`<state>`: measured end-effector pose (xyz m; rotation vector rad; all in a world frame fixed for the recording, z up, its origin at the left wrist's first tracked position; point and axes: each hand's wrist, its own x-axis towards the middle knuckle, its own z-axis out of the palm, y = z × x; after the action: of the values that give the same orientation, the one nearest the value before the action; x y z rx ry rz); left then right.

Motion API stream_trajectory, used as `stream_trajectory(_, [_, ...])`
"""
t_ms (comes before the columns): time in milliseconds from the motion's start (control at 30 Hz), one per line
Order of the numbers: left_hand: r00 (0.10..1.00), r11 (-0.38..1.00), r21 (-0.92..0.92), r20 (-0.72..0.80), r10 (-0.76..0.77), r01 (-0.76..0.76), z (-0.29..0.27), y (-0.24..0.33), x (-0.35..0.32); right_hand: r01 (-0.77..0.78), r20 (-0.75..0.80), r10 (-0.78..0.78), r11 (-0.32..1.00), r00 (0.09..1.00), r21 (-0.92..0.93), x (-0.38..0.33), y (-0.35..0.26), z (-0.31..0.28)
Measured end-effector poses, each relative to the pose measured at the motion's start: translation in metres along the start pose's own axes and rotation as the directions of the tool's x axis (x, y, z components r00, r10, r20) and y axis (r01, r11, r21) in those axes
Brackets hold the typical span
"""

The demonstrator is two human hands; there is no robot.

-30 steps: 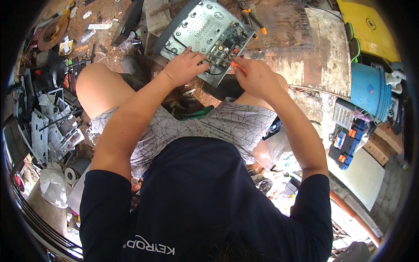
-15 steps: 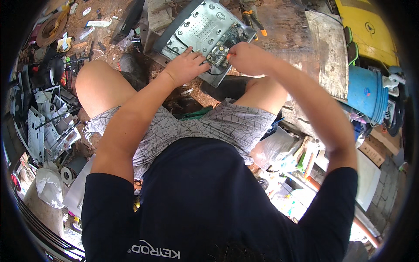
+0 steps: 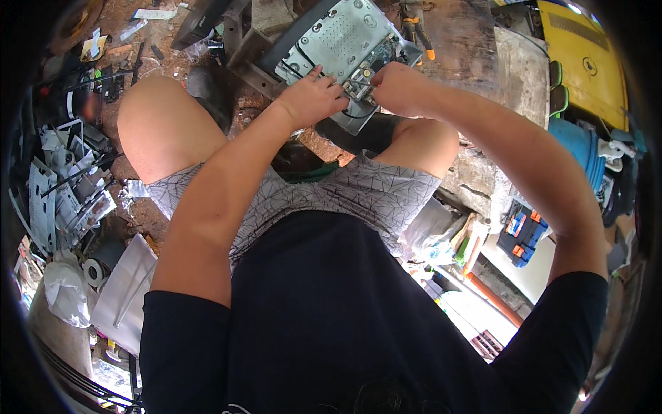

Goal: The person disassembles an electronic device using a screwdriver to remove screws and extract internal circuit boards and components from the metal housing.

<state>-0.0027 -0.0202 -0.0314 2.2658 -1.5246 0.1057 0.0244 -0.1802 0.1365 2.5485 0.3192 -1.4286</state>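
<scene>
In front of me a metal electronics housing (image 3: 345, 34) with a dark edge panel lies tilted, with an exposed green circuit board (image 3: 381, 54) on its right part. My left hand (image 3: 314, 99) rests on the housing's near edge, fingers spread over the metal, beside a black cable. At the board's near right edge my right hand (image 3: 402, 90) is closed around a screwdriver. Its orange handle is mostly hidden in the fist, and its shaft lies toward the board. Where the tip touches is too small to tell.
Pliers with black and orange handles (image 3: 419, 34) lie on the wooden board (image 3: 458, 52) to the right. Beyond are a yellow case (image 3: 586, 65) and a blue bucket (image 3: 576, 148). Metal scrap (image 3: 69, 183) is heaped at left. A blue toolbox (image 3: 522, 238) sits at lower right.
The view has shifted, so the housing and both hands appear slightly further right. My right fist has turned and now hides most of the orange handle. My left hand stays on the housing.
</scene>
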Motion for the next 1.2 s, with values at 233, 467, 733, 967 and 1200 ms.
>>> stream_trajectory(233, [1.0, 1.0, -0.009, 0.017, -0.005, 0.005, -0.002, 0.001, 0.001, 0.019, -0.044, -0.025, 0.989, 0.999, -0.147, -0.002, -0.006, -0.007])
stream_trajectory(467, [1.0, 1.0, -0.021, -0.019, -0.014, 0.013, 0.001, -0.001, 0.0, -0.131, -0.105, 0.133, 0.991, 0.986, 0.027, -0.013, -0.018, -0.008])
stream_trajectory(733, [1.0, 1.0, -0.016, 0.003, 0.003, -0.003, 0.0, 0.0, 0.0, 0.055, -0.094, -0.1, 0.917, 0.991, -0.394, -0.024, -0.022, -0.003])
stream_trajectory(967, [0.998, 1.0, -0.004, 0.065, 0.022, -0.022, -0.009, -0.002, 0.001, -0.021, -0.209, -0.088, 0.883, 0.974, -0.468, -0.025, -0.033, 0.011])
stream_trajectory(1200, [1.0, 0.998, -0.058, 0.004, 0.008, -0.007, -0.005, -0.005, 0.002, -0.341, 0.238, 0.279, 0.422, 0.93, 0.84, -0.023, -0.007, -0.019])
